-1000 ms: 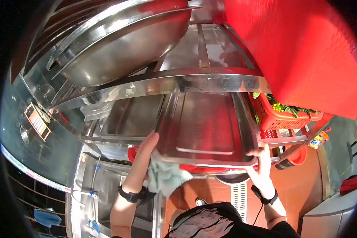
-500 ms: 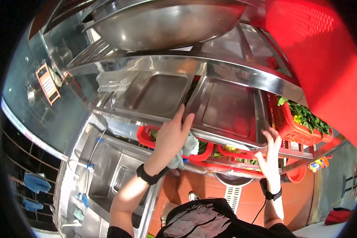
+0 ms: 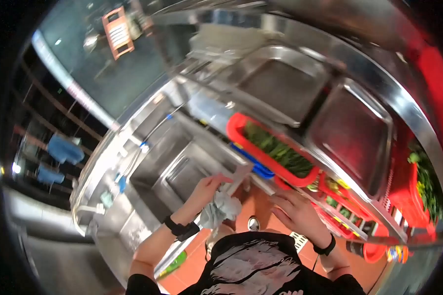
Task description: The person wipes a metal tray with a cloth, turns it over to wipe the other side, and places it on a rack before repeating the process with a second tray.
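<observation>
No readable lettering (too blurred)

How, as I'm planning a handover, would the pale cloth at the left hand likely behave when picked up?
Probably floppy: the cloth bunches in folds at the left hand. Likely light, looking like thin fabric. Unlikely to roll, given its crumpled shape.

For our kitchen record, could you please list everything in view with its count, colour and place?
Rack: one, silver, right
Trays: two visible, silver, on rack
Baskets: several, red, centre to right
Greens: uncounted, green, in baskets
Sink: one, silver, centre-left
Hanging cloths: two, blue, far left
Slatted frame: one, orange, upper left
Packet: one, orange-yellow, lower right
Pale cloth: one, grey-green, lower centre
Wristbands: two, black, wrists
Shirt: one, black, bottom
Left hand: one, bare, holding pale cloth
Right hand: one, bare, near baskets
</observation>
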